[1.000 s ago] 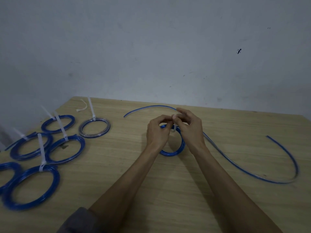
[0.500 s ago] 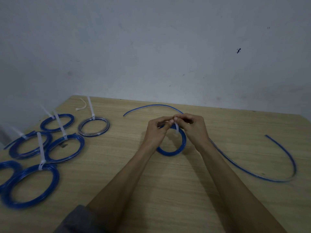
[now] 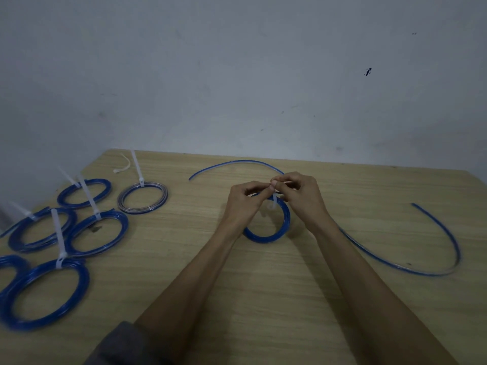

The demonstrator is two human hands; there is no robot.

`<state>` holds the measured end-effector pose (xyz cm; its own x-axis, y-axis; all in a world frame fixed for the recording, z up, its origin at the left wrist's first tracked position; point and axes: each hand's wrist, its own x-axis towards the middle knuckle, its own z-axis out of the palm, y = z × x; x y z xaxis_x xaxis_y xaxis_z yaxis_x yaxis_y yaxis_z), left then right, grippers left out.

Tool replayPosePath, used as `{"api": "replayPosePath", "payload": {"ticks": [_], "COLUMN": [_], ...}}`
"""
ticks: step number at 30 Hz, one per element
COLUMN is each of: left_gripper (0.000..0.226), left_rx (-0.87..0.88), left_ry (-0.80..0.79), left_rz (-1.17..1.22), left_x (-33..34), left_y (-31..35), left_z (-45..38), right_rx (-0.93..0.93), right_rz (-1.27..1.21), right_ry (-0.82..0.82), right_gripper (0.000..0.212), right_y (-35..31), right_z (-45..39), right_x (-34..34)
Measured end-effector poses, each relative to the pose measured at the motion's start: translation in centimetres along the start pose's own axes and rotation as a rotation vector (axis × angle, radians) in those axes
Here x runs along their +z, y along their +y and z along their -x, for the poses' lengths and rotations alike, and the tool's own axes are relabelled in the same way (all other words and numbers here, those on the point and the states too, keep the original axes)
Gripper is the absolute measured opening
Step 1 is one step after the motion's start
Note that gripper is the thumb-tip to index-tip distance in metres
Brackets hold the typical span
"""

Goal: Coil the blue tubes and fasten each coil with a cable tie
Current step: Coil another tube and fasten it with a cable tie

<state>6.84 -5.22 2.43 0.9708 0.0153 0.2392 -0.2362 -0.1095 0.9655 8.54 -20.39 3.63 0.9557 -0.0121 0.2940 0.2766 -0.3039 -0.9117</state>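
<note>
Blue coil [image 3: 266,233] sits mid-surface, near edge resting on the wood surface [image 3: 263,299], far edge lifted up between our hands. Our left hand [image 3: 245,204] is closed, thumb and forefinger pinched at the top of the coil. Our right hand [image 3: 300,196] is closed too, fingertips pinching the white tie [image 3: 274,202] right against the left fingertips. The tie hangs down from the pinch across the coil's top right, its lower end touching the tube. We cannot tell if the tie is locked yet.

A loose tube [image 3: 432,248] runs in a long curve from far centre, behind our right hand, sweeping out to the right and hooking back up; uncoiled, flat on the surface.

Left side: finished coils. Grey-clear coil [image 3: 142,197] with a tie tail sticking up, nearest the centre. Blue coils [image 3: 79,238] grouped left of it, some overlapping, each with a white tail standing up. Nearest one [image 3: 47,296] is biggest in view, another is cut off at the left edge. A spare tie [image 3: 123,165] lies curled at the far left corner.

Grey sleeve [image 3: 123,346] shows at bottom on our left arm. Plain wall [image 3: 237,75] behind.
</note>
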Motion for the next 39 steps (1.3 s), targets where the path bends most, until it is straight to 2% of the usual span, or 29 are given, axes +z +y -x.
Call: {"api": "replayPosePath", "payload": {"ticks": [7,12,18,20,24,27,31,35,39], "left_gripper": [0.014,0.013,0.015,0.014,0.017,0.019,0.017,0.018,0.018], "left_rx": [0.004,-0.01,-0.006,-0.02,-0.096,-0.118,-0.136,-0.132,-0.169], "left_ry": [-0.033,-0.072,-0.128,-0.143,-0.088,-0.101,-0.089,-0.089,-0.06], "left_rz": [-0.049,-0.069,-0.076,-0.089,-0.013,0.016,0.037,0.026,0.06], "left_x": [0.7,1.0,1.6,1.6,0.8,0.3,0.1,0.3,0.2], "left_y": [-0.3,-0.2,1.0,1.1,0.6,0.6,0.3,0.2,-0.3], "left_z": [0.6,0.9,0.7,0.6,0.6,0.6,0.8,0.6,0.2], "right_rx": [0.003,-0.011,-0.038,-0.026,0.063,-0.011,-0.056,-0.024,-0.038], "right_rz": [-0.034,-0.174,-0.289,-0.298,-0.16,0.008,0.054,0.014,0.043], "right_ry": [0.031,0.191,0.383,0.361,0.071,-0.057,0.027,0.123,0.069], "right_gripper": [0.011,0.016,0.008,0.008,0.009,0.014,0.016,0.014,0.014], "right_y": [-0.7,-1.0,-1.7,-1.9,-1.5,-0.5,0.0,0.1,-0.1], "right_z": [-0.2,-0.7,-0.5,-0.5,-0.1,0.3,0.2,-0.3,0.0], "right_x": [-0.6,-1.7,-1.5,-1.7,-1.2,-0.2,0.3,0.6,0.9]}}
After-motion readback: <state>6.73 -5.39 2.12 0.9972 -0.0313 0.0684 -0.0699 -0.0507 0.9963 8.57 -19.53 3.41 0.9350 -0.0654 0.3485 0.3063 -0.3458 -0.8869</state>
